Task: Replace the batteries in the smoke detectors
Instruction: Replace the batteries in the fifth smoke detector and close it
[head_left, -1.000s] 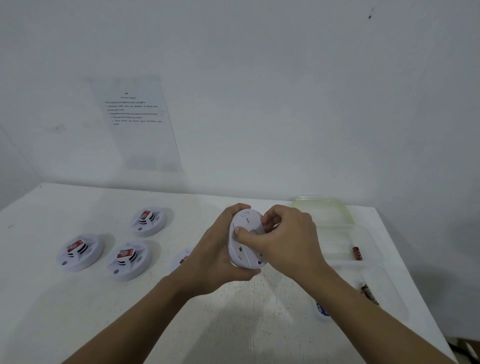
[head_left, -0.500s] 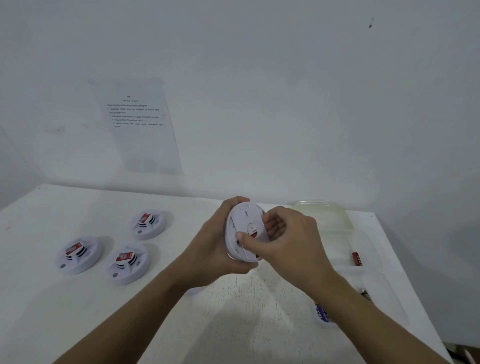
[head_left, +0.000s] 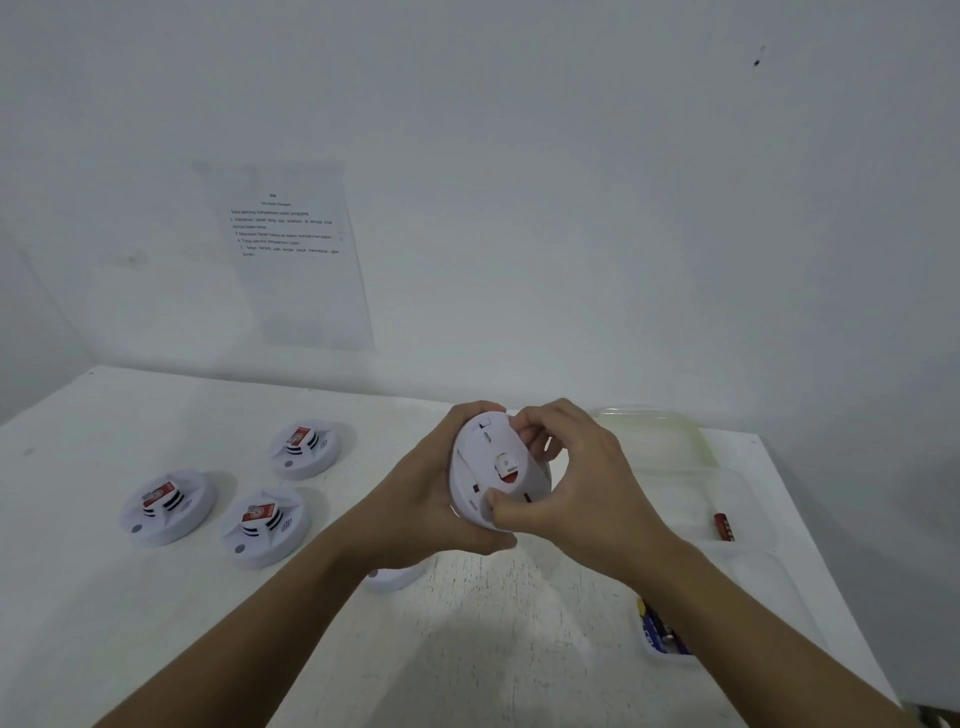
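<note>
Fingers (head_left: 470, 411) curled, cupped the smoke detector (head_left: 480, 483) from behind in left hand (head_left: 415, 499), on edge above the table (head_left: 130, 623) (red-and-white part (head_left: 506, 466) showing). Clamped right hand (head_left: 582, 483), thumb and fingertips, on its rim.

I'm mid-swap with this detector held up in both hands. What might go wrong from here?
1. The detector is off the table, gripped at its rim by the left hand while the right hand pinches its edge; a slip would drop it onto the table.
2. The battery sits exposed in its back and might pop out and roll away.
3. A second detector lies half hidden beneath the left forearm and could get knocked.
</note>
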